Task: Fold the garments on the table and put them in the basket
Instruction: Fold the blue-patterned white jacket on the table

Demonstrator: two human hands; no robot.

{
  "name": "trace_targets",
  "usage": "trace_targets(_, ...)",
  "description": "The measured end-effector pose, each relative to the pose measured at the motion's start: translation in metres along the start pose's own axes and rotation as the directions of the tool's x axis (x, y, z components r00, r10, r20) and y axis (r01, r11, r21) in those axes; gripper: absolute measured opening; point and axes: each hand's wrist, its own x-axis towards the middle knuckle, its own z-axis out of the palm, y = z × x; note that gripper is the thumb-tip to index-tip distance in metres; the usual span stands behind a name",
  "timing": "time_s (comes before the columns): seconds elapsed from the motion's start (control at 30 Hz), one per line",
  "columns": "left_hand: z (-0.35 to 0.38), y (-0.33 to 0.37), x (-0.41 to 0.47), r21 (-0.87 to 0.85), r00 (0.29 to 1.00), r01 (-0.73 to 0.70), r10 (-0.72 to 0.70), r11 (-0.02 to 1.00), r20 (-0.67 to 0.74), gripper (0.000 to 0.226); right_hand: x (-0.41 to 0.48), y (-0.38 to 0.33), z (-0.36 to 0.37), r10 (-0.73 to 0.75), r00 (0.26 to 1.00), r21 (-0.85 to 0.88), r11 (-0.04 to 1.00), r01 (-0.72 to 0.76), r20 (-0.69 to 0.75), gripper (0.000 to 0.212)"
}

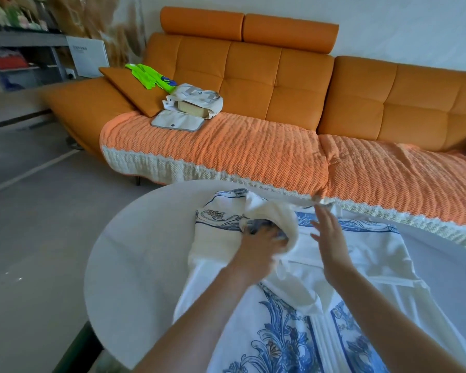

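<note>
Round, smooth white table (135,251) before an orange sofa (253,71). The white, blue-scrolled garment (288,340) lay on it, near end cut off; left hand (258,244), fingertips buried, clutched a fold; right hand (331,243) was flat, fingers straight.

Single head-worn wide-angle view, looking forward and down from close above the near edge of the round table (135,238); the sofa (253,74) lies beyond the table.

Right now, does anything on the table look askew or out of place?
Only the white and blue garment: it lies crumpled, with a bunched fold where the left hand grips it, not yet flat. The right hand is open over it. No basket is in view.
</note>
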Motion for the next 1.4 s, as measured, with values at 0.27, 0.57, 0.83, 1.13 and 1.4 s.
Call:
trace_targets(0.27,0.041,-0.005,-0.025,0.095,0.999,-0.024,0.021,0.995,0.036,0.046,0.029,0.028,0.001,0.086,0.989,-0.611,0.792,0.003,0.117,0.083)
trace_targets(0.57,0.045,-0.005,-0.024,-0.132,0.906,-0.239,0.172,0.962,-0.386,0.032,0.053,0.034,0.042,-0.055,0.977,-0.919,0.333,0.213,0.207,0.034)
trace_targets(0.83,0.038,-0.004,-0.03,-0.128,0.93,-0.068,0.017,0.989,-0.368,0.038,0.053,0.028,-0.038,0.3,0.879,0.461,0.881,-0.106,-0.371,0.009)
trace_targets(1.13,0.032,0.002,-0.034,-0.165,0.927,0.078,-0.133,0.983,-0.352,0.032,0.044,0.055,-0.096,0.484,0.874,0.544,0.745,-0.385,-0.044,0.037)
trace_targets(1.4,-0.004,-0.069,-0.016,-0.352,0.805,0.374,-0.489,0.858,-0.337,0.023,0.065,0.056,-0.118,0.318,0.843,-0.11,0.91,-0.4,-0.433,0.076)
